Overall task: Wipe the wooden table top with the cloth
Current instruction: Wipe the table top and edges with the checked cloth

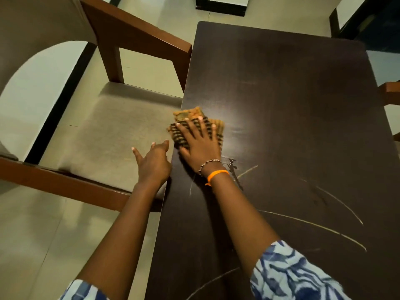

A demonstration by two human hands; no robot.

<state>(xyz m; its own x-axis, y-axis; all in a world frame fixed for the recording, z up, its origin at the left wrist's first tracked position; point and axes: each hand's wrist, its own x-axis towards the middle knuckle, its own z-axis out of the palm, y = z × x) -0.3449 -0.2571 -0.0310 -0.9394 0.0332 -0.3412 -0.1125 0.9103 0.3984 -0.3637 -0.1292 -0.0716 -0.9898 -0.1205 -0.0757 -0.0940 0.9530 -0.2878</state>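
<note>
While the right hand (pixel 198 140) presses the striped orange cloth (pixel 195 124) flat, fingers splayed wide, at the dark wooden table top's (pixel 292 126) nine o'clock edge, the left hand (pixel 152 162) hovers alongside, fingers loosely open, holding nothing.

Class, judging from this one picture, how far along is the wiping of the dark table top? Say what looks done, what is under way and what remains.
Done: cannot be told; no stretch looks plainly cleaned. Under way: the right hand presses the striped cloth flat near the table top's left edge, while the left hand hovers open beside that edge. Left: the pale streaks and a small smudge nearer the person.
</note>
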